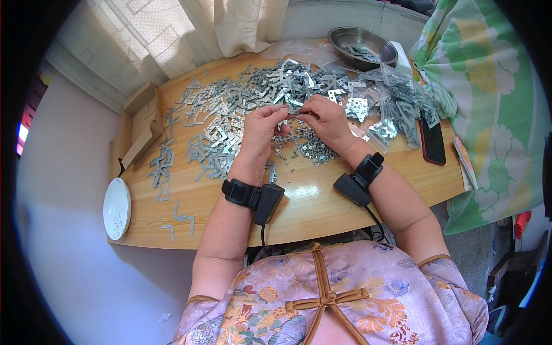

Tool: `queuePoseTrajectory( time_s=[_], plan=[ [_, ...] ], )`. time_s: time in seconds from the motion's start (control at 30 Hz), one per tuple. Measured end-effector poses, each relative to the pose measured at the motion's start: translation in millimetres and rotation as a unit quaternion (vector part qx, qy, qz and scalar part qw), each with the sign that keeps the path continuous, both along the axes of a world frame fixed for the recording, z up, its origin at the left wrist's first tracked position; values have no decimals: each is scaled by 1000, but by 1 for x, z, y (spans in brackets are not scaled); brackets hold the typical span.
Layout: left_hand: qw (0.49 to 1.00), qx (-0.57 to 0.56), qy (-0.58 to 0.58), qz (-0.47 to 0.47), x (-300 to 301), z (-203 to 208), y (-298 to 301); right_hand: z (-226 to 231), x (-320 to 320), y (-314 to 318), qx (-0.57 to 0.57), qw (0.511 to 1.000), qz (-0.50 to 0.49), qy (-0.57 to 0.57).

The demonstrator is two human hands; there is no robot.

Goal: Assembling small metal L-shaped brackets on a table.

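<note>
My left hand (263, 127) and my right hand (326, 122) meet over the middle of the table, fingertips pinched and almost touching. Between them is a small grey metal piece (292, 112); the fingers hide most of it, so its exact kind does not show. Just beyond and to the left spreads a large heap of flat metal corner brackets (221, 135), many of them L-shaped. Below my fingers lies a pile of small metal fasteners (313, 150), too small to tell apart. Each wrist wears a black strap with a boxy device and a cable.
Clear plastic bags of brackets (405, 106) lie at the right, beside a dark phone (432, 141). A steel bowl (339, 49) stands at the back. At the left are an open cardboard box (127, 135) and a white dish (109, 201) holding small rings. A few brackets lie near the front edge.
</note>
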State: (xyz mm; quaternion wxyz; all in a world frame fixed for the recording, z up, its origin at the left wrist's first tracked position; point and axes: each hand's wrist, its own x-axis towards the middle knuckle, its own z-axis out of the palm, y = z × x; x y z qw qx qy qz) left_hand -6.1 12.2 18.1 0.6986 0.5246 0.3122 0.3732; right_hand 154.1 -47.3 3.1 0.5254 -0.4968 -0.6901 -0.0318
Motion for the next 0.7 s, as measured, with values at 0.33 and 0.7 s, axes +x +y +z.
queuePoseTrajectory(
  time_s=[0.33,0.7],
  plan=[
    [1000,12,6,-4,1,3,-2,0,1,0,10,1000,-13,-15],
    [997,68,27,9,3,5,-6,2,2,0,50,995,-27,-87]
  ],
)
